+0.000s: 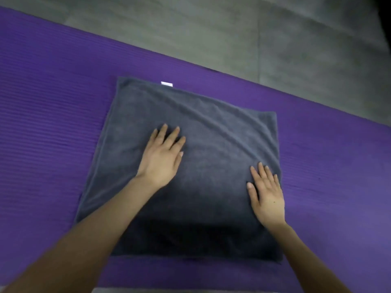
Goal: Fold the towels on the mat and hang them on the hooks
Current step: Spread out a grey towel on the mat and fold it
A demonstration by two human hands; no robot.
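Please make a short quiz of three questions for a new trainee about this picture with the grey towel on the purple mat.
1. True or false: both hands lie flat on the grey towel.
2. Which hand is nearer to the towel's right edge?
A. left hand
B. right hand
3. Fill the blank: a small white tag shows at the towel's ____ edge.

Key
1. True. The fingers are spread and pinch no cloth.
2. B. The left hand rests near the middle.
3. Far. The tag lies on the side away from the person, against the purple mat. No hooks are in view.
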